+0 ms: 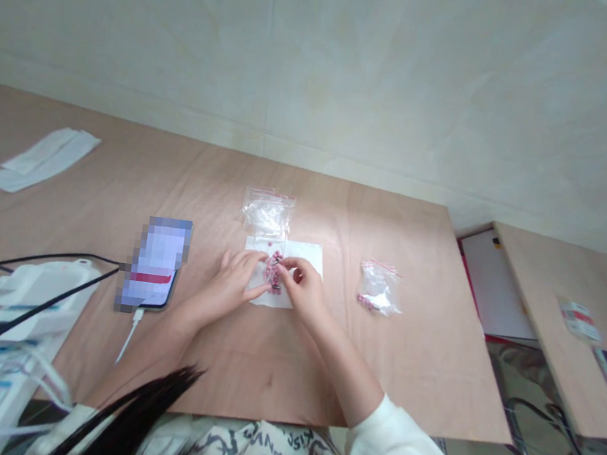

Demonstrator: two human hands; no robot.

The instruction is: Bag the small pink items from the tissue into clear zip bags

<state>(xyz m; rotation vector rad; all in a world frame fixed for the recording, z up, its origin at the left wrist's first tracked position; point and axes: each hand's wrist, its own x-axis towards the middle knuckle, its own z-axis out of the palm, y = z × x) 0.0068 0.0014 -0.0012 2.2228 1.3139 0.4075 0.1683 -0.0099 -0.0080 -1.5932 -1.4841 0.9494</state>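
Right hand (304, 287): thumb and forefinger brought close together over small pinkish-red beads (274, 288); whether one is pinched between the tips cannot be told. Left hand (234, 278): thumb and forefinger held wide apart, the beads framed from the other side. Beads heaped near the middle of a white sheet (313, 258), one set apart toward its far edge. Sheet's left side partly covered by the left hand; far right corner exposed.

Room: between sheet and near table edge, a broad stretch of wooden table (401, 372), crossed by both forearms. To the right, a strip of wood, then a clear bag (383, 289). Left side bounded by a phone (155, 261), plugged into a white cable (129, 335). More clear bags (267, 214) stacked just beyond the sheet. Far table edge met by a pale, seamed wall (327, 75).

Materials: bags thin, glossy, crinkled, red-lined along the top; beads gathered in the right-hand one's lower left corner. Sheet flat, four-sided. Wood light brown, faintly grained.
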